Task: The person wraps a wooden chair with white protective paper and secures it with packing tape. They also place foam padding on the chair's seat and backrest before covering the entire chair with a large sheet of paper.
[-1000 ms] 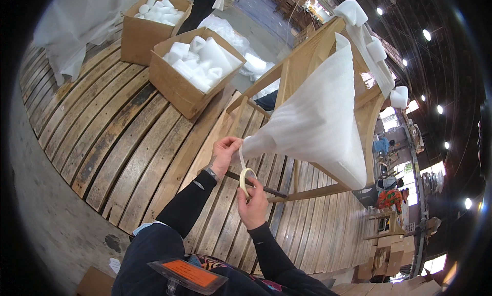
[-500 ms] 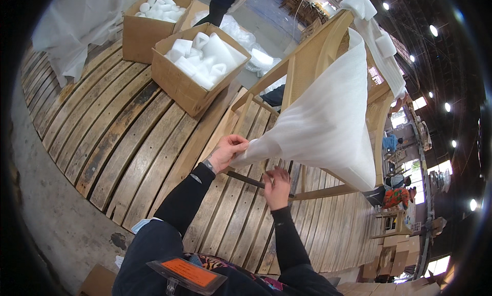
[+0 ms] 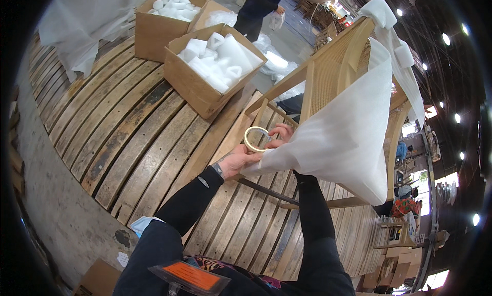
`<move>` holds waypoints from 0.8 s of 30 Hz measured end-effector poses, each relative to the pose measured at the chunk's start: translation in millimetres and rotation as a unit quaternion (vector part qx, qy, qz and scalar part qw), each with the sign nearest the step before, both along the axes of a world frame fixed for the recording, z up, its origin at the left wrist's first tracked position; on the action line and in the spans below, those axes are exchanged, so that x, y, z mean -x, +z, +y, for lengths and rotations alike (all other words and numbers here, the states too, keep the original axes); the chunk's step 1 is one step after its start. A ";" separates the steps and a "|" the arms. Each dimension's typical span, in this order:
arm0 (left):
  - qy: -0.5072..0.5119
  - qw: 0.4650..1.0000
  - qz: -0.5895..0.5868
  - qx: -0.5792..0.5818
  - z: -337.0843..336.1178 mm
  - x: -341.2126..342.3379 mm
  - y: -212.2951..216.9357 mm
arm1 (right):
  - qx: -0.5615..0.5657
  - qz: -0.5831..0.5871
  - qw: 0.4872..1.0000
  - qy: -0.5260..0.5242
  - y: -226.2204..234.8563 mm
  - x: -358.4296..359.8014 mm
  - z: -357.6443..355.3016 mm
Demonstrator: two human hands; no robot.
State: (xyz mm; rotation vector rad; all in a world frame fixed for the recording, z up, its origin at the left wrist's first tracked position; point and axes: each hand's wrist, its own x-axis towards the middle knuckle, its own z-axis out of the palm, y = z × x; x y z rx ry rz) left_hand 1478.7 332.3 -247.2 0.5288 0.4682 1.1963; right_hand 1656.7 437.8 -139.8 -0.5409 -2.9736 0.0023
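A white foam sheet [image 3: 343,137] drapes a pale wooden chair [image 3: 307,93] with woven cane panels, tipped on the slatted platform. Near the picture's middle the sheet gathers to a narrow end. My left hand [image 3: 237,161] pinches this gathered end, thumb uppermost. Just beyond it, a roll of pale tape [image 3: 246,142] stands on edge against the foam. My right hand [image 3: 282,133] has its fingers bent at the roll's right side and grips it. The right forearm passes behind the sheet, which hides the wrist and part of the palm.
Two cardboard boxes [image 3: 192,98] of white foam pieces stand on the wooden slats [image 3: 148,147] at the far left. Translucent sheeting [image 3: 77,29] hangs left of them. Another person [image 3: 256,14] stands beyond the boxes. A dark bar [image 3: 269,192] runs below my hands.
My right hand has moved from below the gathered foam to its far side, and the tape roll now shows there. My left hand stays on the gathered end. The person beyond has shifted.
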 end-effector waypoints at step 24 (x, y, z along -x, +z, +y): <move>0.488 0.823 0.279 -0.078 -59.4 -55.2 32.2 | 0.237 0.493 0.758 -0.356 -59.3 17.9 -141.1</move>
